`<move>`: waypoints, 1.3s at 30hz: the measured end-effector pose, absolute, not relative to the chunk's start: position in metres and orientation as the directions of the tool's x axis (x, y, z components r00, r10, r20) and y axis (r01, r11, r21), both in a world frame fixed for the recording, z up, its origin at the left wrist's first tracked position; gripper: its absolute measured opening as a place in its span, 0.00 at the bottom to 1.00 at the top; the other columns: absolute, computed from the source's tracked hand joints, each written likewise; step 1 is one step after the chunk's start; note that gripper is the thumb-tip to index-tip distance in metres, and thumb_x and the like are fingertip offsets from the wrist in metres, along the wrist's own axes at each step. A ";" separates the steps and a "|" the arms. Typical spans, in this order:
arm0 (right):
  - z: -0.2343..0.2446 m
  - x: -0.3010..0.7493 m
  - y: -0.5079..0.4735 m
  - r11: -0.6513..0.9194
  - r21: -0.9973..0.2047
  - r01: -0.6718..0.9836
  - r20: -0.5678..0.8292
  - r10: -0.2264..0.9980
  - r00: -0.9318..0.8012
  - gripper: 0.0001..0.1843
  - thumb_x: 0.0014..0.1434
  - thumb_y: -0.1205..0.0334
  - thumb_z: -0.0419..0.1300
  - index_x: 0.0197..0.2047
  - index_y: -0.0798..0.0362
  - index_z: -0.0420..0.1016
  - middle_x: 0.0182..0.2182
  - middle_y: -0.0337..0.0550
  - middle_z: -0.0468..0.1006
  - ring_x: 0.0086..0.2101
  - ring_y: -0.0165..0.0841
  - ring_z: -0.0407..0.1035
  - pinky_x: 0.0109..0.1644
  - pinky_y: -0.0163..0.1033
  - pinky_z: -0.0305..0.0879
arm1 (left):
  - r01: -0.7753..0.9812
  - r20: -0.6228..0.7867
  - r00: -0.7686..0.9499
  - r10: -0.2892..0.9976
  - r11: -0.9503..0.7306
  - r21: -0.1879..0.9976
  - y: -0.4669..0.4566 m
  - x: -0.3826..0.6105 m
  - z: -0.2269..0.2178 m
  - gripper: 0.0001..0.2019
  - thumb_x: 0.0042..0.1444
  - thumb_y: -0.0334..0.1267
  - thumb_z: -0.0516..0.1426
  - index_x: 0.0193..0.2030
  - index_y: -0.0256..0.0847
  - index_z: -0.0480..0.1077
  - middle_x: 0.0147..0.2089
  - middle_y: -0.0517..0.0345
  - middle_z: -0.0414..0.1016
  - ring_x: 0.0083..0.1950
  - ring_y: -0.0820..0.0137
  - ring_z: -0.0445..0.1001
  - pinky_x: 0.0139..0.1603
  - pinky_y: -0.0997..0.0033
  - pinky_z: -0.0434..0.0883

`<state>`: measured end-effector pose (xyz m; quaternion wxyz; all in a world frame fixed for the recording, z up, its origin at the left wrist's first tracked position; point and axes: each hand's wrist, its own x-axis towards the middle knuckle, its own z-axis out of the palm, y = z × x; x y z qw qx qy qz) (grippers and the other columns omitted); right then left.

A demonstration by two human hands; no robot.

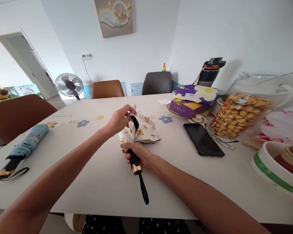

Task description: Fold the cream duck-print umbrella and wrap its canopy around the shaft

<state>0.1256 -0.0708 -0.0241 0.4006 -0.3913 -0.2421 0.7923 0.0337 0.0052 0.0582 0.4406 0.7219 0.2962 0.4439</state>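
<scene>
A white umbrella (pixel 146 130) with small cartoon prints is in my hands over the table, its canopy folded but loose and its dark inside partly showing. My right hand (pixel 136 152) is wrapped round it where the black handle meets the cloth. From the gold-trimmed handle end a black wrist strap hangs toward me. My left hand (pixel 120 120) pinches the canopy cloth near the upper end, fingers closed. At the far left lies a second umbrella (pixel 29 141), light blue and furled, with a black and gold handle and a strap.
On the right are a black phone (pixel 203 139), glasses (pixel 221 139), purple boxes (pixel 190 100), a black bottle (pixel 208 73), a large snack jar (pixel 241 110) and rolls of tape (pixel 280 165). Chairs (pixel 108 88) and a fan (pixel 69 85) stand beyond the white table (pixel 92 185).
</scene>
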 end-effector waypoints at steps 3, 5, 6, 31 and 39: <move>-0.022 0.126 -0.071 -0.573 -0.695 -0.435 -0.442 0.817 -0.370 0.07 0.52 0.67 0.61 0.32 0.56 0.64 0.23 0.34 0.66 0.15 0.20 0.57 0.15 0.29 0.61 | -0.044 0.333 0.358 0.872 -0.341 0.939 0.005 0.036 0.058 0.11 0.43 0.18 0.52 0.26 0.39 0.66 0.41 0.60 0.74 0.26 0.80 0.67 0.20 0.83 0.60; -0.021 0.126 -0.072 -0.587 -0.687 -0.427 -0.458 0.807 -0.372 0.07 0.52 0.67 0.61 0.31 0.56 0.64 0.23 0.34 0.66 0.15 0.20 0.57 0.15 0.29 0.61 | -0.062 0.331 0.341 0.880 -0.330 0.942 0.006 0.037 0.058 0.12 0.42 0.17 0.52 0.26 0.38 0.67 0.45 0.60 0.74 0.25 0.81 0.66 0.19 0.83 0.60; -0.021 0.126 -0.072 -0.590 -0.687 -0.425 -0.460 0.805 -0.374 0.07 0.52 0.67 0.61 0.31 0.57 0.64 0.23 0.35 0.66 0.15 0.20 0.57 0.15 0.30 0.61 | -0.062 0.328 0.339 0.882 -0.326 0.943 0.006 0.038 0.058 0.12 0.42 0.17 0.52 0.26 0.39 0.67 0.46 0.61 0.73 0.24 0.82 0.65 0.19 0.83 0.59; -0.015 0.131 -0.073 -0.586 -0.650 -0.483 -0.388 0.803 -0.453 0.21 0.51 0.43 0.58 0.30 0.55 0.64 0.23 0.36 0.65 0.16 0.22 0.58 0.15 0.29 0.58 | -0.004 0.413 -0.019 0.910 -0.414 0.910 -0.026 -0.069 0.030 0.07 0.45 0.27 0.54 0.29 0.41 0.61 0.40 0.57 0.69 0.40 0.68 0.71 0.24 0.73 0.75; -0.018 0.130 -0.068 -0.601 -0.612 -0.514 -0.388 0.795 -0.467 0.24 0.57 0.41 0.45 0.31 0.54 0.64 0.21 0.37 0.65 0.15 0.25 0.56 0.15 0.31 0.56 | -0.188 0.209 0.159 0.965 -0.178 0.966 -0.024 -0.093 0.017 0.16 0.40 0.29 0.63 0.37 0.46 0.67 0.33 0.63 0.65 0.32 0.75 0.67 0.30 0.73 0.75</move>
